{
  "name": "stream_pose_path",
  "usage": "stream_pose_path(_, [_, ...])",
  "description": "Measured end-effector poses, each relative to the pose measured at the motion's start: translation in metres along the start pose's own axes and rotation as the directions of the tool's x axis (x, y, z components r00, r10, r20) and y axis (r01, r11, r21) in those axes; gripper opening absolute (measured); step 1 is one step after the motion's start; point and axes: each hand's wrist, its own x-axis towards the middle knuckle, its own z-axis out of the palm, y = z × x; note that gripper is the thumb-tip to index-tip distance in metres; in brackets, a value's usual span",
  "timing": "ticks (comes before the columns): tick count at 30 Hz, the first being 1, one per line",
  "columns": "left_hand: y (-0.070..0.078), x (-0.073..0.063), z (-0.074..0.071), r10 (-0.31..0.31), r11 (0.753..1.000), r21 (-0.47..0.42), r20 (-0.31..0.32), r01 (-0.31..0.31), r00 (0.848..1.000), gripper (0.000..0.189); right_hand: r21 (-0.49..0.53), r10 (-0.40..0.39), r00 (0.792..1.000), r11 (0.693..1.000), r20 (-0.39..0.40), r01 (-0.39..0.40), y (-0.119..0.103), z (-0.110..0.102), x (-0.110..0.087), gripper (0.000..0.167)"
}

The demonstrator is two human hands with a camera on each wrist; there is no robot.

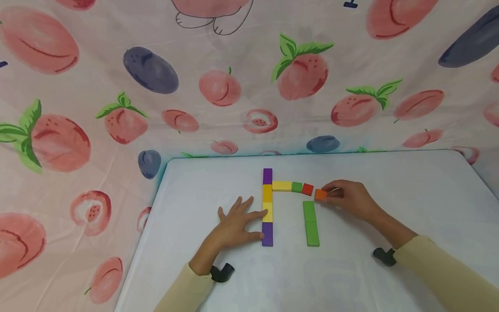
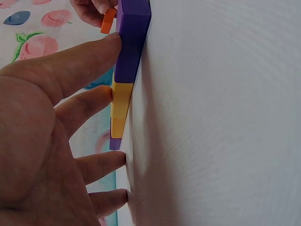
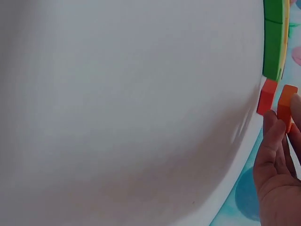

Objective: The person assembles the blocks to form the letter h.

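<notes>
My right hand (image 1: 351,200) pinches a small orange block (image 1: 321,194) between thumb and fingers, just right of a red block (image 1: 307,189). Left of the red one come a small green block (image 1: 297,187) and a yellow block (image 1: 282,186), in a row that meets an upright column. That column runs from a purple block (image 1: 267,176) at the far end through two yellow blocks (image 1: 267,193) to a second purple block (image 1: 267,234). With fingers spread, my left hand (image 1: 235,226) touches the column's left side at its lower yellow and near purple blocks.
Two long green blocks (image 1: 311,223) lie end to end below the row, slightly tilted. The white table (image 1: 187,186) ends at a fruit-printed cloth (image 1: 234,52) behind and to the left. A dark wrist mount (image 1: 223,273) sticks out by each sleeve.
</notes>
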Motion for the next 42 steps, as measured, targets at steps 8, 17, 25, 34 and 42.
stream_pose_path(8, [0.000, 0.000, -0.001, 0.000, 1.000, -0.003, -0.003, 0.000, 1.000, 0.061, 0.052, 0.035, 0.999, 0.998, -0.009, -0.034, -0.009, 0.005, 0.006, 0.031])
stream_pose_path(17, [-0.001, 0.001, -0.001, -0.001, 1.000, -0.004, 0.002, 0.001, 1.000, 0.060, 0.172, 0.109, 0.994, 0.979, 0.009, -0.109, -0.021, 0.010, 0.012, 0.033])
stream_pose_path(25, [-0.001, 0.001, -0.001, -0.005, 1.000, 0.001, 0.005, 0.005, 1.000, 0.061, 0.151, 0.158, 0.987, 0.977, -0.019, -0.153, -0.026, 0.018, 0.016, 0.036])
stream_pose_path(34, [0.000, 0.002, -0.001, -0.012, 1.000, -0.002, 0.009, 0.012, 1.000, 0.061, 0.134, 0.177, 0.984, 0.976, -0.017, -0.173, -0.026, 0.025, 0.019, 0.035])
stream_pose_path(42, [-0.001, 0.002, 0.000, -0.005, 1.000, 0.002, 0.007, 0.005, 1.000, 0.061, 0.117, 0.204, 0.979, 0.972, -0.008, -0.202, -0.024, 0.029, 0.019, 0.032])
